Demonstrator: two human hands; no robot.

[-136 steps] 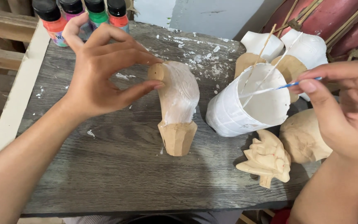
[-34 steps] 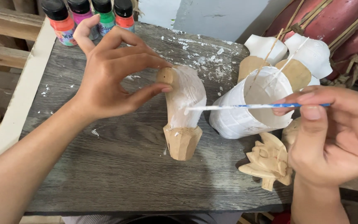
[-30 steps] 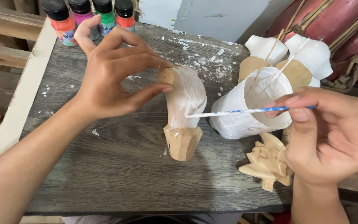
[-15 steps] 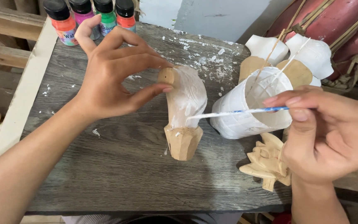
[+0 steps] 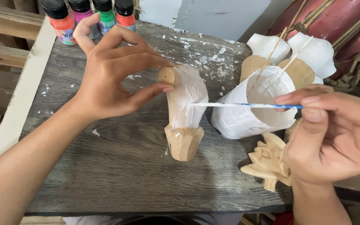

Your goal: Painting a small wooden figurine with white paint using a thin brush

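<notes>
1. We steady the wooden carving [image 5: 184, 112] at the centre of the frame with our left hand [image 5: 113, 75]: thumb and a fingertip pinch its bare rounded top, the other fingers spread wide above it.
2. Our right hand [image 5: 334, 133], at the right edge, is closed around a thin blue-handled brush [image 5: 246, 106], held level and pointing left.
3. Since a second ago the brush has slid left and a little down; its white tip now touches the carving's painted side, where before it hung just short of it.
4. Against the picture from several seconds back, the brush has left the white paint cup [image 5: 251, 110] and come across to the carving.
5. White covers the carving's upper body; the faceted base and the top knob are bare wood.
6. The carving stands on the grey table [image 5: 105, 166]; a bare leaf-shaped carving [image 5: 267, 162] lies lower right, paint bottles [image 5: 92, 14] stand upper left.
</notes>
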